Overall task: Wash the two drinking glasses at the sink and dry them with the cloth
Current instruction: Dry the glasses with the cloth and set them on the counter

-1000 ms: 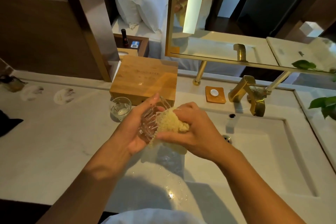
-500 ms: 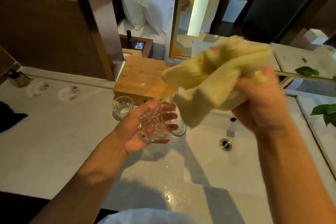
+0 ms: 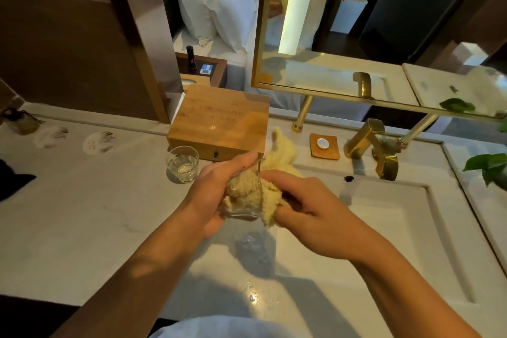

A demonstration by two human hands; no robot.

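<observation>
My left hand (image 3: 212, 195) grips a clear drinking glass (image 3: 241, 210) tilted on its side above the counter's edge by the sink. A yellow cloth (image 3: 247, 192) is stuffed into the glass, with a loose end trailing out behind toward the wooden box. My right hand (image 3: 310, 214) holds the cloth at the glass's mouth, fingers pushed into it. The second drinking glass (image 3: 182, 163) stands upright on the white counter, left of my hands.
A wooden box (image 3: 219, 123) sits behind the glasses. The gold tap (image 3: 375, 148) and a soap dish (image 3: 324, 145) stand at the back of the white sink (image 3: 411, 228). Green leaves (image 3: 488, 164) hang at the right. Water drops lie on the counter's front.
My right hand had lifted the cloth out and up away from the glass; it has now come back down and pushed the cloth into the glass again.
</observation>
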